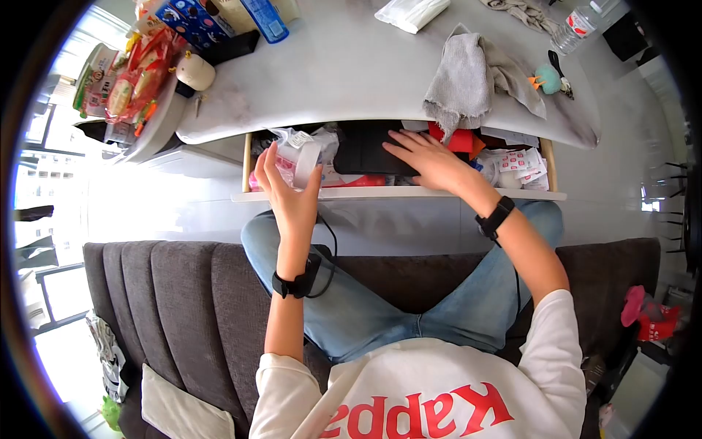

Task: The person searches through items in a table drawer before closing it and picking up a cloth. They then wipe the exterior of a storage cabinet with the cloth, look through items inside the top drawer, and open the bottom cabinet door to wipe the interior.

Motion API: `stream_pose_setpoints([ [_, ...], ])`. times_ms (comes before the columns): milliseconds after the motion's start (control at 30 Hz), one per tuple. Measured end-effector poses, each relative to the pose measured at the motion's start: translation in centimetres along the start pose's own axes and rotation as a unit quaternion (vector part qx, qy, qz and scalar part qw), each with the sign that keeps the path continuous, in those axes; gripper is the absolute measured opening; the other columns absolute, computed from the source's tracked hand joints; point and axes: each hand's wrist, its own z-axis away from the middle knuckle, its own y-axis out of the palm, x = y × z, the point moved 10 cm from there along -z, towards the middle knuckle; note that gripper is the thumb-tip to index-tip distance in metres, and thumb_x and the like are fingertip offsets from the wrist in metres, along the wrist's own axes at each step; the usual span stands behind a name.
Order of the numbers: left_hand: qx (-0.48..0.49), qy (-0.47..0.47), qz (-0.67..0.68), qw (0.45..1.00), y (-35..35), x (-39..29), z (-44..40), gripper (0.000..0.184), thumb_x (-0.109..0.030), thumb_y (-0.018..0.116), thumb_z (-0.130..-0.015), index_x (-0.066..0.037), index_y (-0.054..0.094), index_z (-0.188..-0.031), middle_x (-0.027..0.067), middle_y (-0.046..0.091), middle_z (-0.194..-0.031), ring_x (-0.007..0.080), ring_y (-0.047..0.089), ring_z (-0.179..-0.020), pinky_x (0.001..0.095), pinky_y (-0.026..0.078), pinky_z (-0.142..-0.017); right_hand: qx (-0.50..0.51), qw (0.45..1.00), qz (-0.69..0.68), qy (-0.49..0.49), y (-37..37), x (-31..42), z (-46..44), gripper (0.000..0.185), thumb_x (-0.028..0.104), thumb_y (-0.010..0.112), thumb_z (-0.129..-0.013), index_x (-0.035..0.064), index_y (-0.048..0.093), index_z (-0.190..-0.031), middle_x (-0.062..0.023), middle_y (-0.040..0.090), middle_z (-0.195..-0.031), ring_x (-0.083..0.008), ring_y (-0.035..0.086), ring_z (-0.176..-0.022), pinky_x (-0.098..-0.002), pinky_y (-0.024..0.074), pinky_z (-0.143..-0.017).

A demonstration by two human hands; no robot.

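My left hand (289, 201) is over the left part of an open drawer (398, 194), with thumb and fingers spread apart. Right by its thumb is a white strip-like item (307, 162), among crumpled clear plastic bags (322, 143); whether the hand touches it I cannot tell. My right hand (442, 170) lies with outstretched fingers on a flat black item (362, 150) in the middle of the drawer, its kind unclear. A red item (459, 139) shows just beyond that hand. Small white printed packets (521, 162) fill the drawer's right end.
The drawer sits under a marble-look tabletop (329, 80). On top are a grey cloth (461, 80), a white tissue pack (413, 13), a water bottle (578, 28) and a blue bottle (265, 20). Snack packs (142, 77) crowd the left. A dark sofa (183, 293) is behind.
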Motion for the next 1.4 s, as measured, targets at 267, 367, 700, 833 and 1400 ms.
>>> stream_pose_setpoints([
  [267,0.022,-0.052,0.004,0.998,2.3,0.1,-1.2,0.069,-0.023,0.074,-0.074,-0.008,0.039,-0.131,0.0202,0.033,-0.127,0.0361,0.040,-0.116,0.0425,0.037,-0.096,-0.240,0.970,0.017,0.018,-4.2,-1.8,2.6,0.041,-0.003,0.051,-0.078,0.0022,0.053,-0.118,-0.0115,0.054,-0.123,-0.0274,0.058,-0.105,-0.0358,0.0500,-0.083],
  [367,0.078,-0.040,-0.078,0.993,3.9,0.5,-0.5,0.067,-0.021,0.075,-0.072,-0.005,0.039,-0.127,0.0226,0.033,-0.125,0.0398,0.042,-0.112,0.0443,0.043,-0.089,-0.271,0.961,0.051,-0.003,-4.3,-1.7,2.8,0.039,-0.002,0.051,-0.077,0.0017,0.054,-0.116,-0.0114,0.056,-0.121,-0.0262,0.058,-0.104,-0.0359,0.0499,-0.081],
  [700,0.112,0.001,-0.142,0.983,5.3,1.1,-2.3,0.065,-0.038,0.074,-0.073,-0.006,0.049,-0.123,0.0197,0.040,-0.122,0.0358,0.048,-0.107,0.0405,0.044,-0.089,-0.311,0.950,0.033,-0.002,-3.8,-2.2,3.3,0.036,-0.002,0.053,-0.078,0.0052,0.058,-0.113,-0.0063,0.057,-0.120,-0.0247,0.059,-0.104,-0.0355,0.0497,-0.076],
  [833,0.108,-0.046,-0.029,0.993,5.4,4.3,-3.3,0.063,-0.034,0.075,-0.073,-0.004,0.049,-0.123,0.0197,0.040,-0.121,0.0328,0.050,-0.104,0.0383,0.044,-0.088,-0.330,0.943,0.025,-0.025,-4.1,-1.6,4.8,0.035,-0.003,0.054,-0.077,0.0044,0.059,-0.111,-0.0069,0.058,-0.119,-0.0241,0.057,-0.109,-0.0366,0.0482,-0.080],
  [1400,0.250,0.035,-0.213,0.944,9.7,8.6,-2.0,0.064,-0.055,0.040,-0.090,-0.008,0.044,-0.132,0.0213,0.035,-0.139,0.0397,0.033,-0.126,0.0526,0.023,-0.104,-0.298,0.946,-0.125,0.004,-3.1,-1.5,5.9,0.034,-0.002,0.060,-0.073,0.0028,0.059,-0.107,-0.0077,0.059,-0.116,-0.0283,0.053,-0.111,-0.0387,0.0441,-0.092],
])
